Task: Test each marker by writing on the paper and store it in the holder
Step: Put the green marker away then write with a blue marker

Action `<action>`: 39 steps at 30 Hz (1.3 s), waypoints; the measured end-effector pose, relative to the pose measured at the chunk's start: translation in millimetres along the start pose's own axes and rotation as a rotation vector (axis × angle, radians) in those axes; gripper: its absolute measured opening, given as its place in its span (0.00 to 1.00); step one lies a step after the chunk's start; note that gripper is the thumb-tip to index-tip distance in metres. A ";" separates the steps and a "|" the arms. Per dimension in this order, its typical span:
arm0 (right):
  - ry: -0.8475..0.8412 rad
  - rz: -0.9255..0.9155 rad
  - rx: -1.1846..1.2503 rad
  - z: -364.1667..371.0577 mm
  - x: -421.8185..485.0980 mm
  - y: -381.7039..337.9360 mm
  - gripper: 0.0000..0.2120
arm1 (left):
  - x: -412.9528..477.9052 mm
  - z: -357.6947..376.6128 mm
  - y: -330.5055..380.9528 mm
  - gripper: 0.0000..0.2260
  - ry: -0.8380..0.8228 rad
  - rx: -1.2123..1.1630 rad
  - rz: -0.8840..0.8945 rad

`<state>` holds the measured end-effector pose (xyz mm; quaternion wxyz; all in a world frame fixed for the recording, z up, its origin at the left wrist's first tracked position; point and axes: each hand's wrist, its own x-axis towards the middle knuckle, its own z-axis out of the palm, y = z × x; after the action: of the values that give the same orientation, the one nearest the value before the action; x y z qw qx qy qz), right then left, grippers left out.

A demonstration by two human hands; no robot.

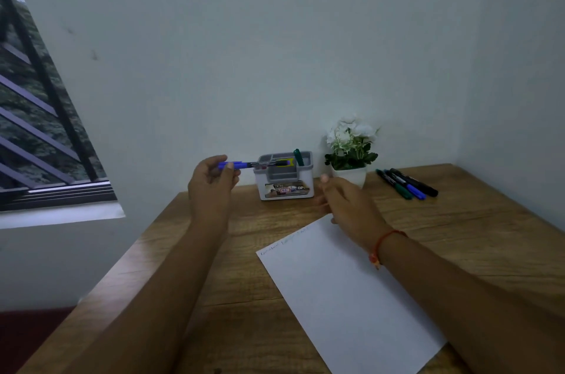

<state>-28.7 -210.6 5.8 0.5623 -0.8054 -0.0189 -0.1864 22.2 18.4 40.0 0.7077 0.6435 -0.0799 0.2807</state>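
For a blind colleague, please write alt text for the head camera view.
The left hand holds a blue marker level at a grey holder that contains a green marker; the right hand hovers open near white paper on a wooden desk.

The raised marker (253, 164) has a blue cap and a dark barrel. The holder (286, 187) is grey above and white below, with a multicoloured label. The marker in the holder (298, 156) is green. The desk (458, 221) is brown wood grain. The three loose markers are green-capped (399, 188), blue-capped (412, 189) and black (417, 182). The paper (345, 288) is white.
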 end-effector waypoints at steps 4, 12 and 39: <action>-0.039 -0.159 -0.239 0.3 -3.3 1.6 0.19 | 15.2 6.7 4.0 0.08 0.148 0.206 0.152; -0.091 -0.219 -0.349 -0.5 -6.0 -3.0 0.20 | 38.5 50.1 -0.5 0.09 0.011 0.411 0.300; -0.126 -0.241 -0.450 -2.5 -7.3 -5.3 0.23 | 16.5 47.1 -30.6 0.18 -0.249 0.840 0.460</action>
<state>-37.5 -209.6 9.0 0.3405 -0.9122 -0.1078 -0.2009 62.9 -22.2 28.8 0.2922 0.8674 -0.1835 0.3585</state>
